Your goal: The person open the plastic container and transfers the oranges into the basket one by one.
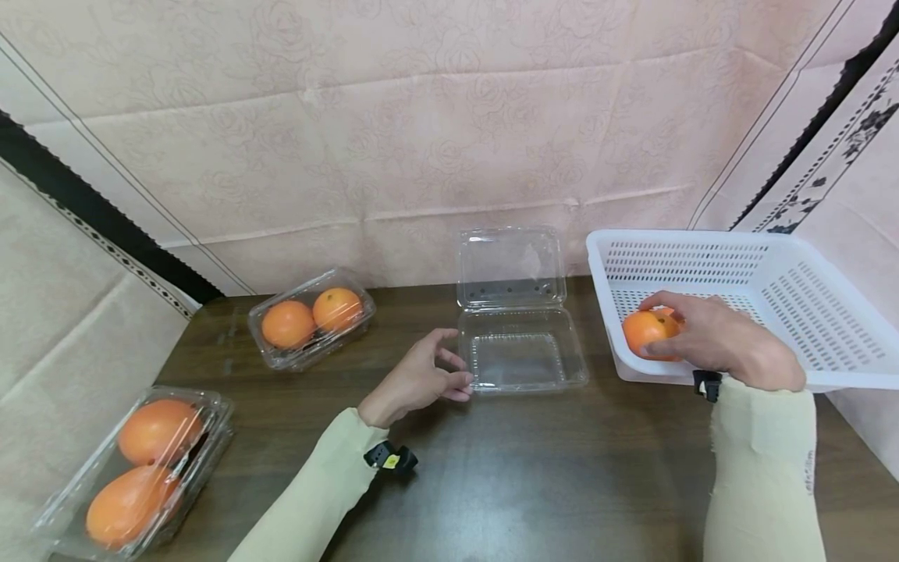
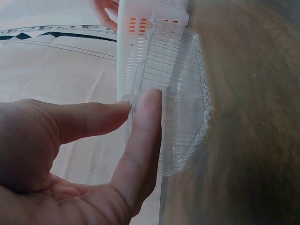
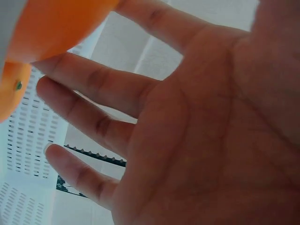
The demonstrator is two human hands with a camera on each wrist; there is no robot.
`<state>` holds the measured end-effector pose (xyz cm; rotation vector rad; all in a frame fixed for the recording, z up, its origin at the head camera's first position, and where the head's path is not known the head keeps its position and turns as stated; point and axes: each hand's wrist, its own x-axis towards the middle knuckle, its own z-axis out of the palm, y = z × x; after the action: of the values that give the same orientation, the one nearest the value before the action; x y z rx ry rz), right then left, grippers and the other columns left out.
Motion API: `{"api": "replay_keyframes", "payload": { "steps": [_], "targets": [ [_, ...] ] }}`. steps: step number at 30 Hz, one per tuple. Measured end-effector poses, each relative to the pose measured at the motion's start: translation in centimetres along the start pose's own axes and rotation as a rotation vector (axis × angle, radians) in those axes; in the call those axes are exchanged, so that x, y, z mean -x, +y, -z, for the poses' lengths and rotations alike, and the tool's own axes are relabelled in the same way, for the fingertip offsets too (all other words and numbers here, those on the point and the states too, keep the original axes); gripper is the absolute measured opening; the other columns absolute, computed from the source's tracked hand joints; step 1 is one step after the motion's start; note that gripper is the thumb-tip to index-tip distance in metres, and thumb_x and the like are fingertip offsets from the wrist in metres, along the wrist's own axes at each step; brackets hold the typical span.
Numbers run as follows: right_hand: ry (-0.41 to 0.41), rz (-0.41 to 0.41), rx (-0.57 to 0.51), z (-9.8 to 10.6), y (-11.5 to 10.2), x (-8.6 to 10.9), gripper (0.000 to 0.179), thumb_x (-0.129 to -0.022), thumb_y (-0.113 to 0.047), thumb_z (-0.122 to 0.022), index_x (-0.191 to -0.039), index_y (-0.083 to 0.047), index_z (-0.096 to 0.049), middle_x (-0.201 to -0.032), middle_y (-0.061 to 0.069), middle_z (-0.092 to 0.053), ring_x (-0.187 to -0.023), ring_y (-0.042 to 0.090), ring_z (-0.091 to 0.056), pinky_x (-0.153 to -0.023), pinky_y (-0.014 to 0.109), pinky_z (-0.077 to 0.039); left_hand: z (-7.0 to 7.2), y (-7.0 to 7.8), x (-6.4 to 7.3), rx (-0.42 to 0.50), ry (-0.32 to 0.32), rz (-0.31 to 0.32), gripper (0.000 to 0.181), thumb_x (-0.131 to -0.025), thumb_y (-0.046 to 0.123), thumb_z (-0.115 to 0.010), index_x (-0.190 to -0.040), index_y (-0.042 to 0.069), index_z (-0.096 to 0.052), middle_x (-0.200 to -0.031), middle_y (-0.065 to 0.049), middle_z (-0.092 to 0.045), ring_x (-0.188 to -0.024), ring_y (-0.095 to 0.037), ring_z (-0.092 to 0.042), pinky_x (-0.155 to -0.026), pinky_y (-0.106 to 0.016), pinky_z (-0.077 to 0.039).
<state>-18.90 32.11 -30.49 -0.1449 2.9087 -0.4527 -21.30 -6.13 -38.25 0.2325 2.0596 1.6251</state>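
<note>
An empty clear plastic clamshell box (image 1: 523, 351) stands on the table with its lid raised. My left hand (image 1: 421, 373) is at the box's left side; in the left wrist view, thumb and a finger pinch the box's rim (image 2: 136, 89). Inside the white basket (image 1: 832, 312), my right hand (image 1: 726, 336) grips an orange (image 1: 642, 334) from above. A second orange (image 3: 13, 91) shows beneath the gripped orange in the right wrist view. My right palm hides part of the basket floor in the head view.
A closed clear box (image 1: 351, 334) with two oranges stands at the back left. Another closed box (image 1: 211, 437) with two oranges is at the near left. A patterned cloth (image 1: 421, 148) hangs behind the brown table (image 1: 506, 476).
</note>
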Motion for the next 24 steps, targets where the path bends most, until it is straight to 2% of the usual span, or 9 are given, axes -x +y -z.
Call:
{"api": "replay_keyframes", "payload": {
  "steps": [9,17,24],
  "targets": [
    [0.0,0.022,-0.009,-0.28,0.16,-0.15,0.055,-0.085,-0.032,-0.078,-0.134,-0.016,-0.06,-0.122,0.019,-0.066,-0.101,0.032,-0.061,-0.079,0.036,-0.047,0.08,-0.04,-0.02,-0.012,0.002,0.005,0.079,-0.092,-0.005,-0.069,-0.158,0.009,-0.028,-0.123,-0.021,-0.056,-0.078,-0.02,-0.074,-0.082,-0.044,-0.065],
    [-0.029,0.004,-0.027,-0.34,0.16,-0.28,0.054,-0.084,-0.026,-0.078,-0.134,-0.014,-0.059,-0.127,0.021,-0.064,-0.102,0.034,-0.059,-0.077,0.034,-0.044,0.08,-0.05,-0.03,-0.006,0.0,0.007,0.08,-0.092,-0.005,-0.07,-0.159,0.008,-0.027,-0.123,-0.022,-0.056,-0.079,-0.02,-0.074,-0.083,-0.044,-0.065],
    [-0.061,-0.039,-0.037,-0.22,0.26,-0.2,0.06,-0.086,-0.033,-0.077,-0.138,-0.011,-0.056,-0.131,0.028,-0.06,-0.109,0.04,-0.06,-0.082,0.048,-0.053,0.08,-0.05,-0.05,-0.013,0.001,0.006,0.08,-0.092,-0.005,-0.07,-0.158,0.009,-0.028,-0.123,-0.021,-0.057,-0.079,-0.02,-0.074,-0.082,-0.043,-0.065]
  ]
}}
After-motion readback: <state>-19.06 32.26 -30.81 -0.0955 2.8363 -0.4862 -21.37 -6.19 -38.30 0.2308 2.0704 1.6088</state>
